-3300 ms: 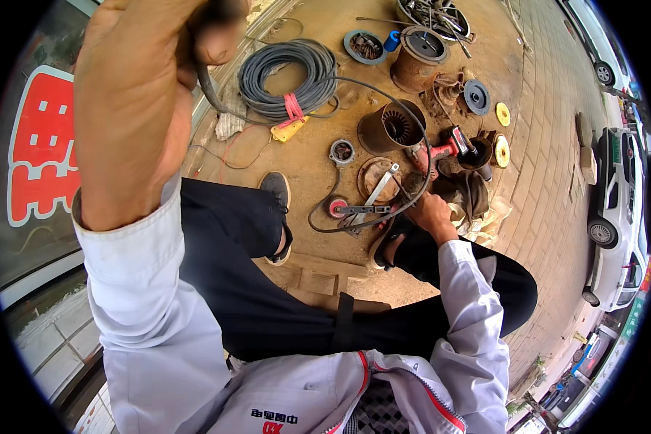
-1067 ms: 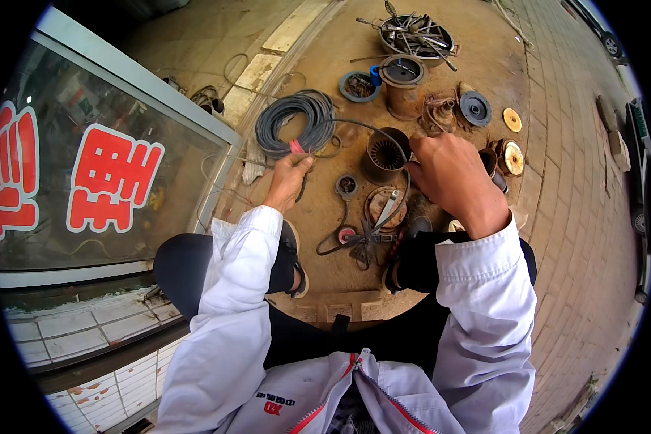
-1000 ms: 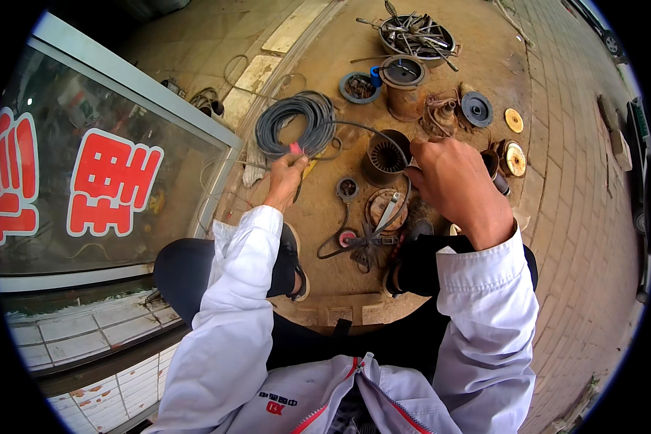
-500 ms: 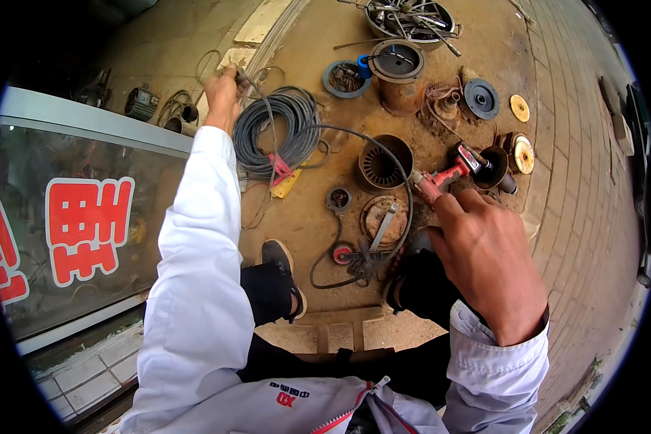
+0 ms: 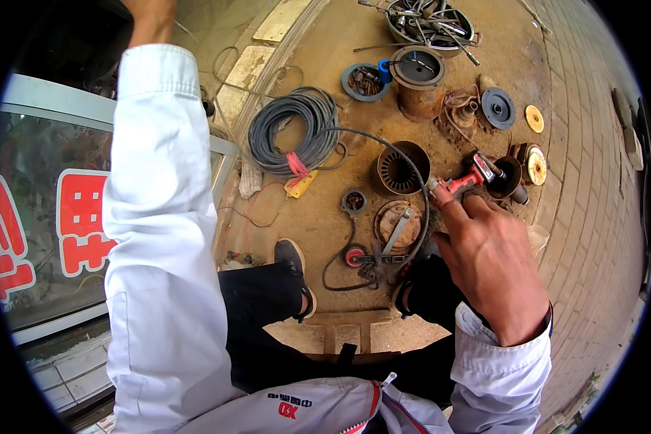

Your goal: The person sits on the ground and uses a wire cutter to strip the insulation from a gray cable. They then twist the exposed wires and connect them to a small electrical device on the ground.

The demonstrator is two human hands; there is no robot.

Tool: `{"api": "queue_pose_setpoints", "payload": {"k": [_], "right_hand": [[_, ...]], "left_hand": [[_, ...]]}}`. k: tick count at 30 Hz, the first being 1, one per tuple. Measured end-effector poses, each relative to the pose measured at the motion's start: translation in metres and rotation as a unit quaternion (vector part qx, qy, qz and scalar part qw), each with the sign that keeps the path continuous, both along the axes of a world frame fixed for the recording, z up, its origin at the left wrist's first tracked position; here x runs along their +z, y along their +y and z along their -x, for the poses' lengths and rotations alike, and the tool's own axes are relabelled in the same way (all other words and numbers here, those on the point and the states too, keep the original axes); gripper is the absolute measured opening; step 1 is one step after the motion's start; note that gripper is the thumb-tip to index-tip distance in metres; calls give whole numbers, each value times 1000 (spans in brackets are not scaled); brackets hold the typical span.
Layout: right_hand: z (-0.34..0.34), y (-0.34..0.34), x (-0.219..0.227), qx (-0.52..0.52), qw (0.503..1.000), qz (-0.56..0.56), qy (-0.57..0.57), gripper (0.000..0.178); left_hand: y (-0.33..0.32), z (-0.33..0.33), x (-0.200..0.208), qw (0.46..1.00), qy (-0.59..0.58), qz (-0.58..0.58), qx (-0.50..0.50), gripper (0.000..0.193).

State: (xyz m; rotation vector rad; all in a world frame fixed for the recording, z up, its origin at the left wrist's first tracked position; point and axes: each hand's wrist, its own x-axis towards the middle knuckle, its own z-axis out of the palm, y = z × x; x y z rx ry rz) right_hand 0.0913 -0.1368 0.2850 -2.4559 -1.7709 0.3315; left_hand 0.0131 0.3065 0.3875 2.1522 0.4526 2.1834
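My left arm reaches out to the upper left, and my left hand (image 5: 150, 18) is cut off by the upper rim, so its fingers are hidden. A thin cable (image 5: 186, 30) runs near that hand, down toward a coil of grey cable (image 5: 294, 130) tied with pink cord. On the right, my right hand (image 5: 493, 269) hangs over my knee, palm down, with thumb and forefinger apart and nothing seen in it. Beyond its fingers a red cordless power tool (image 5: 470, 176) lies on the floor, its end close to the forefinger in this view.
A rusty slotted cylinder (image 5: 401, 170), a flanged rusty housing (image 5: 421, 94), a basin of tools (image 5: 430, 25) and a blue-grey dish of small parts (image 5: 365, 82) stand ahead. A round rusty plate (image 5: 398, 224) lies by my feet. A glass door (image 5: 50, 152) is at the left.
My left hand has moved up and left, from beside the cable coil to the upper rim, away from where it held a cable. My view has shifted slightly left; my right hand stays over my knee.
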Motion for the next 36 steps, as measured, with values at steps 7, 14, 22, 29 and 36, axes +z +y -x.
{"api": "queue_pose_setpoints", "payload": {"k": [7,14,22,29,36], "right_hand": [[2,-4,-4,10,1000,5,-8,50],[2,-2,-7,10,998,-57,-17,8],[4,-1,-10,13,1000,4,-19,57],[5,3,-9,15,999,-40,-20,8],[5,-2,-6,6,1000,3,-11,42]], "left_hand": [[7,77,-264,719,-195,601,-289,12],[-97,139,-405,649,16,752,-112,16],[-114,186,-466,575,-97,807,-92,25],[-148,171,-430,517,-174,835,-69,33],[-247,178,-492,498,226,834,-75,30]]}}
